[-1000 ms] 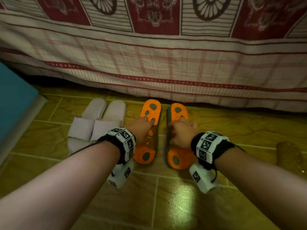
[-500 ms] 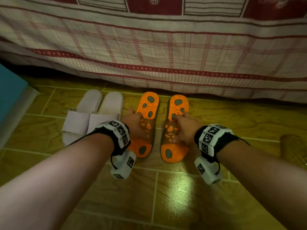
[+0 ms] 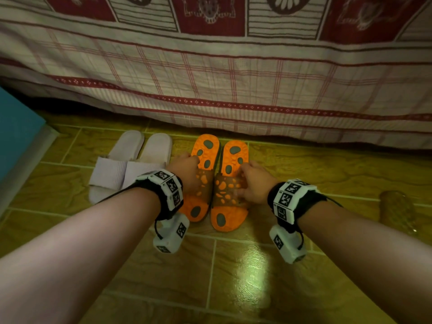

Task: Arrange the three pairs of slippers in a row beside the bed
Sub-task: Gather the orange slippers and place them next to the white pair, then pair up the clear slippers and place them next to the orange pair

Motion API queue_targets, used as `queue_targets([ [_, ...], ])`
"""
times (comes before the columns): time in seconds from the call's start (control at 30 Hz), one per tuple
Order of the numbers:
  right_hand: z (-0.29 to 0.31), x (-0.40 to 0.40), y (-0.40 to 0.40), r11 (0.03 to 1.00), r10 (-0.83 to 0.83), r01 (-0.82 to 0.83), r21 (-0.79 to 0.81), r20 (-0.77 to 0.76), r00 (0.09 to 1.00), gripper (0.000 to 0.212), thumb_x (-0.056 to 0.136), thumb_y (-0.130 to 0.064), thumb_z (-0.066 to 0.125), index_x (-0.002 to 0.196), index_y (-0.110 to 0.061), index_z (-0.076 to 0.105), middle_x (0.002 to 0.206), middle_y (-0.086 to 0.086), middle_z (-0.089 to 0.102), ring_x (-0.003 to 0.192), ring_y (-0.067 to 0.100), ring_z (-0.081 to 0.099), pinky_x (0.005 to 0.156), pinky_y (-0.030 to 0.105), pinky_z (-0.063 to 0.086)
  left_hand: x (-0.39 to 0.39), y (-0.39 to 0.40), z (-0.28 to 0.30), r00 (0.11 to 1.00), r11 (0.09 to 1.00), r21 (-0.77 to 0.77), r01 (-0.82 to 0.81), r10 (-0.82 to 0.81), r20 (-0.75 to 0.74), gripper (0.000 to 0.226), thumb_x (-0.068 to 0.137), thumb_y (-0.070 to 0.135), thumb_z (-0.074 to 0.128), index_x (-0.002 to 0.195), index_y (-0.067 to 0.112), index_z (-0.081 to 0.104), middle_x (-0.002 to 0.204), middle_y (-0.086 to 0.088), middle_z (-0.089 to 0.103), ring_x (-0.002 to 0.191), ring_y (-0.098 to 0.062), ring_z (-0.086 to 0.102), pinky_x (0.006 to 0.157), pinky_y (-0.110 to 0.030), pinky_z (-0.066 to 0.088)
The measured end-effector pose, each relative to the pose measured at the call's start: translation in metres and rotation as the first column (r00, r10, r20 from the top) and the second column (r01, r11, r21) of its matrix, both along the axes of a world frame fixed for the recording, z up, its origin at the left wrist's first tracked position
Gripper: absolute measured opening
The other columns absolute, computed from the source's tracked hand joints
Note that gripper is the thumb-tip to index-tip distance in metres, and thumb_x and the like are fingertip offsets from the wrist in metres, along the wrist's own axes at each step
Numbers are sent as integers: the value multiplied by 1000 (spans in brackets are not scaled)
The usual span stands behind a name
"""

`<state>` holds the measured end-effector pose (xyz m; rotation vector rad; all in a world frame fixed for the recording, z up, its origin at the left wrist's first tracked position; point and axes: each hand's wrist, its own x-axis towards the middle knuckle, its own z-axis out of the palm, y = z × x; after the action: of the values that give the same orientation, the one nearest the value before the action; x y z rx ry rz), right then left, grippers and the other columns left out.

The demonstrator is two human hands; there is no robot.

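Head view: both hands [image 3: 188, 174] [image 3: 253, 184] gripping orange grey-spotted slippers [image 3: 230, 157] by brown straps.

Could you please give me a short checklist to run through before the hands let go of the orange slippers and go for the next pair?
1. White pair set side by side near the bedspread: ok.
2. Orange pair beside the white pair, toes toward the bed: ok.
3. Orange slippers parallel and close together: ok.
4. Left hand and right hand each on one orange slipper's strap: ok.
5. Third pair located: cannot tell; only a translucent brownish shape shows at the right edge.
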<state>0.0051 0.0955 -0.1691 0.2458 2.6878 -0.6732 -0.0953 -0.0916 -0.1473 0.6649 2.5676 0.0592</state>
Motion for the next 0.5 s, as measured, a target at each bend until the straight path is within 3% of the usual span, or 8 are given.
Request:
queue_targets([
  [0.13, 20, 19, 18, 999, 49, -50, -8, -99, 994, 29, 80, -27, 66, 105, -15, 57, 109, 7, 61, 99, 26, 59, 80, 32, 47, 12, 19, 31, 985, 994, 10, 111, -109, -132, 6, 80, 18, 55, 86, 19, 56, 100, -9, 61, 84, -28, 57, 62, -32, 42],
  [0.27, 52, 50, 40, 991, 136, -132, 36, -181, 974, 10, 84, -22, 59, 92, -17, 63, 94, 4, 69, 86, 24, 62, 67, 26, 41, 32, 48, 61, 955, 975, 75, 210, -188, -229, 4, 81, 16, 52, 80, 19, 54, 85, -4, 61, 79, -28, 60, 59, -31, 41],
  [0.4, 88, 89, 67, 990, 138, -130, 48, -272, 952, 9, 87, -18, 56, 91, -15, 63, 90, 4, 70, 77, 18, 58, 64, 25, 38, 62, 89, 92, 933, 919, 229, 320, -262, -248, 9, 82, 21, 50, 84, 21, 59, 88, 0, 68, 77, -23, 61, 66, -35, 50],
  [0.5, 102, 127, 97, 989, 132, -112, 96, -240, 962, 10, 89, -20, 54, 94, -17, 62, 92, 3, 68, 75, 16, 55, 64, 24, 36, 94, 129, 105, 893, 867, 264, 422, -346, -289, 14, 84, 24, 50, 90, 18, 61, 89, -5, 68, 79, -28, 61, 65, -38, 51],
])
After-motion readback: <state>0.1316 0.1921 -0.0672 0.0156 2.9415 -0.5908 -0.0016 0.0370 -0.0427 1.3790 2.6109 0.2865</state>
